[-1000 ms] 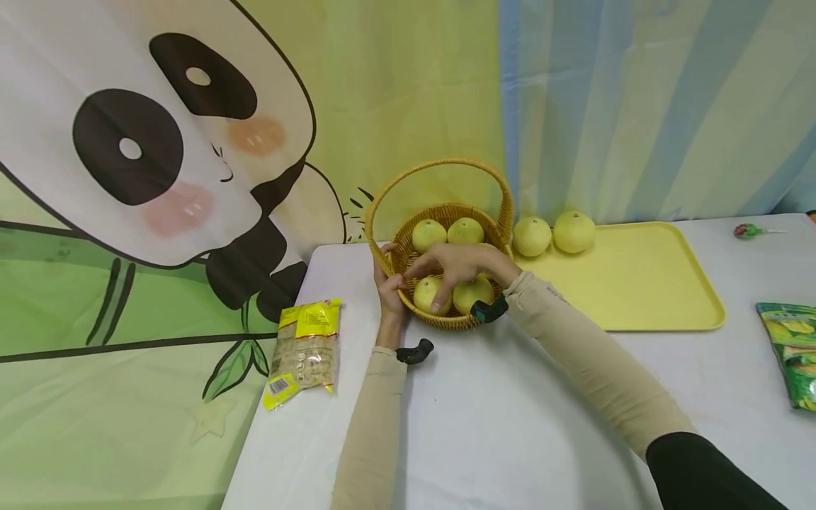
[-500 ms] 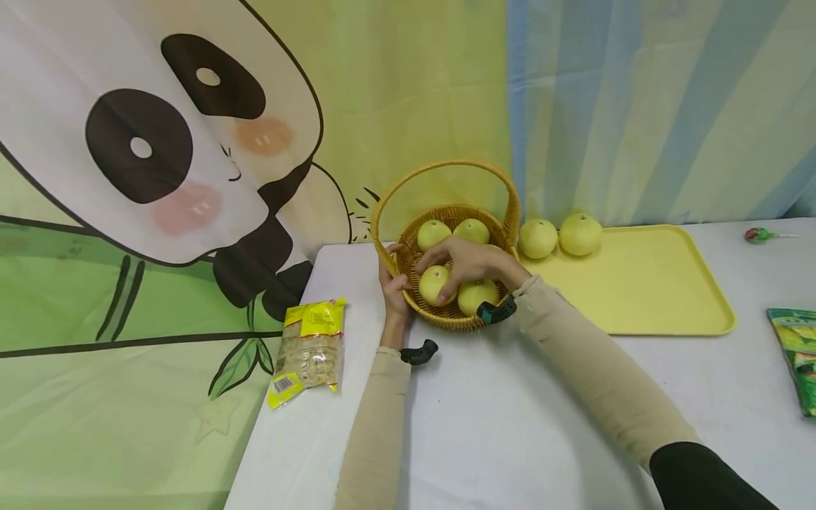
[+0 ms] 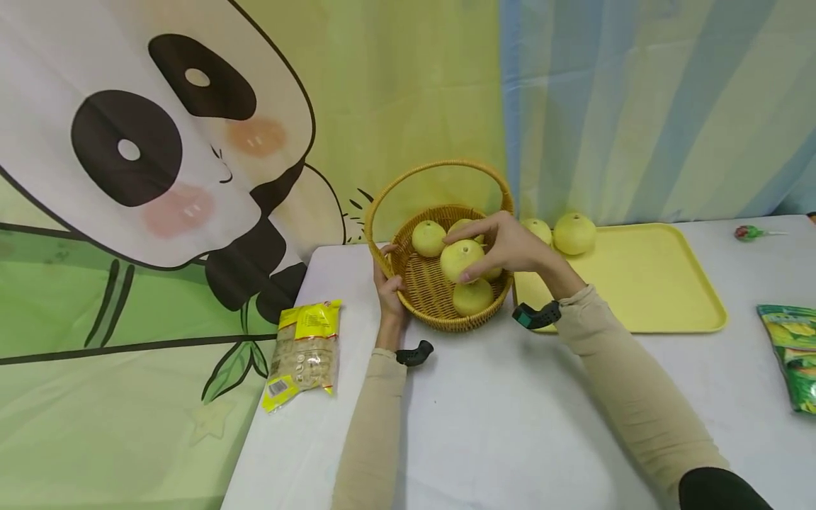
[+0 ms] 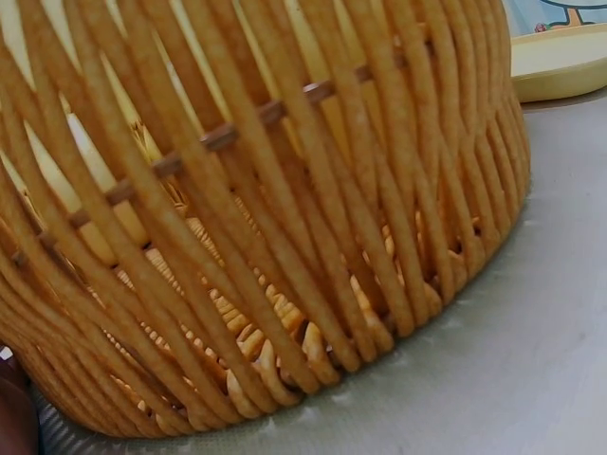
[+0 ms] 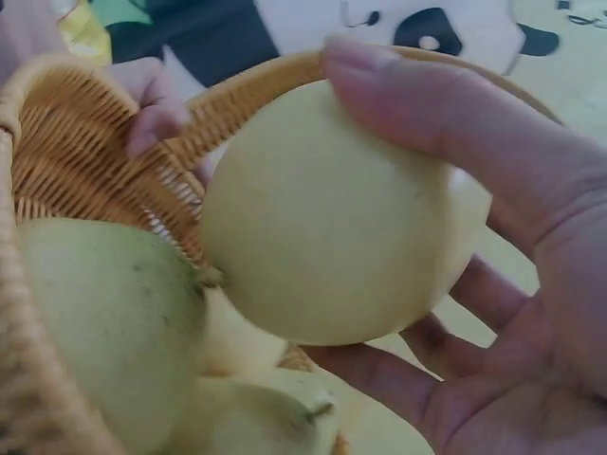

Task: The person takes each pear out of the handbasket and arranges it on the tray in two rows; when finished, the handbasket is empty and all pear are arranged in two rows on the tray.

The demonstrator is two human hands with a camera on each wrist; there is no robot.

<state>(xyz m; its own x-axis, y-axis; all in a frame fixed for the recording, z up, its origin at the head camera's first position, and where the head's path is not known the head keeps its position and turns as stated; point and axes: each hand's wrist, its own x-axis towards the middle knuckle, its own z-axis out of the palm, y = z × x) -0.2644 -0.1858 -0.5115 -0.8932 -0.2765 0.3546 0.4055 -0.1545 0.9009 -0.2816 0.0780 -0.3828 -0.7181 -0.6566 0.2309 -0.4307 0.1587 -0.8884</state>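
Observation:
A round, pale yellow melon (image 3: 462, 261) with a short stem is held between the thumb and fingers of my right hand (image 3: 515, 244), above the wicker basket (image 3: 430, 287). The right wrist view shows the thumb across the held melon (image 5: 332, 218) and fingers beneath it. My left hand (image 3: 389, 292) grips the basket's left rim; in the left wrist view the basket's woven side (image 4: 285, 190) fills most of the picture. Several more melons remain in the basket, including one melon (image 3: 428, 238) at the back left and another melon (image 3: 473, 297) at the front right, partly covered by the held one.
A yellow tray (image 3: 656, 283) lies right of the basket, with a melon (image 3: 575, 234) and a partly hidden melon (image 3: 537, 229) at its back left. A yellow-topped packet (image 3: 304, 354) lies left, a green packet (image 3: 793, 354) and a lollipop (image 3: 752, 232) right. A printed curtain hangs behind.
My right hand has taken the front-left melon and raised it, moving rightward and back, exposing the basket floor there. The left hand keeps its grip on the rim.

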